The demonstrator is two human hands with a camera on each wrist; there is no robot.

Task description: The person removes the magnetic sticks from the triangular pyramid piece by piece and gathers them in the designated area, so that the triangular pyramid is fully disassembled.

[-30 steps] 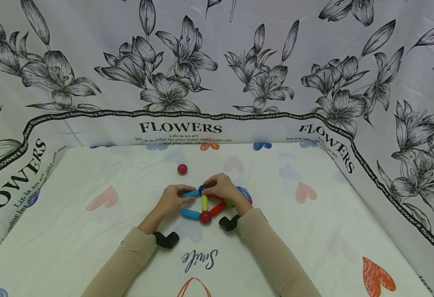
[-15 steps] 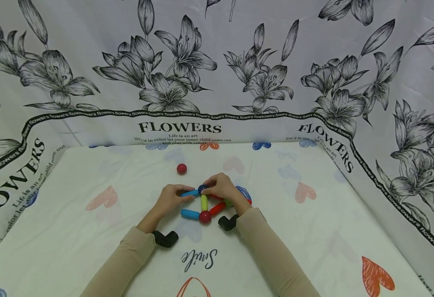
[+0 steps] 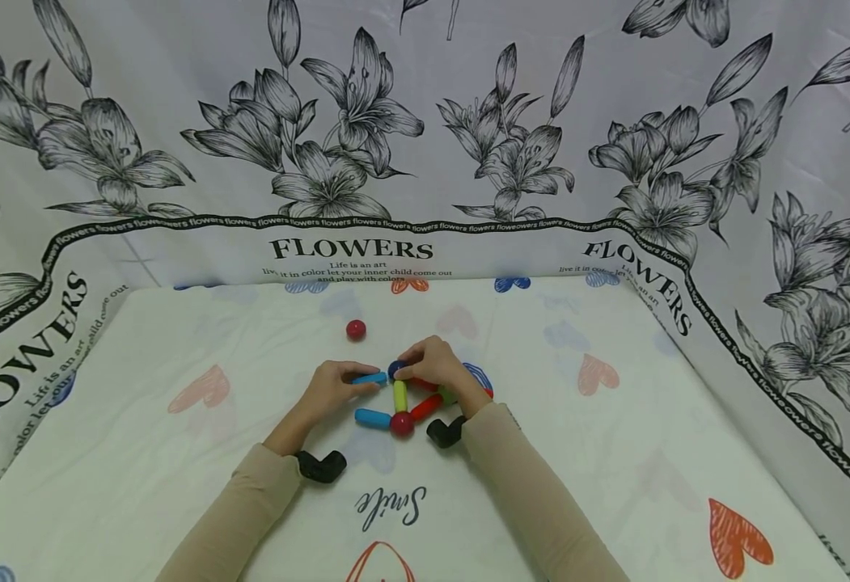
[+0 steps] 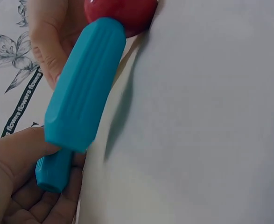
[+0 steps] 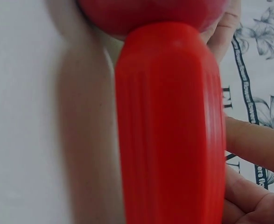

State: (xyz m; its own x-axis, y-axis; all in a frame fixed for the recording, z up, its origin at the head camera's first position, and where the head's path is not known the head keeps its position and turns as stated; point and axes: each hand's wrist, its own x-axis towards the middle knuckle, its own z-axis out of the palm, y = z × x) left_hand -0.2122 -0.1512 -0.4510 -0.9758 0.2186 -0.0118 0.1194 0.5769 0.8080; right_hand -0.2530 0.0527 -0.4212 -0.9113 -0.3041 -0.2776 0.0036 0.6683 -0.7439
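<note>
Hiding part of a green plastic piece [image 3: 448, 395] behind my right hand [image 3: 435, 364], I cannot make out its shape; seen from that wrist, a ribbed red plastic rod [image 5: 169, 126], cut off below, fills the middle. That hand pinches a glossy dark-blue ball [image 3: 395, 369]; my left hand [image 3: 326, 391] pinches a ribbed light-blue plastic rod [image 3: 374, 378], its tip just beside the ball, contact unclear.

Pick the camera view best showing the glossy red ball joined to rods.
Head view: the glossy red ball fits entirely in frame. Left wrist crops its top, beyond a light-blue ridged rod; right wrist crops it beyond a red ridged rod.
</note>
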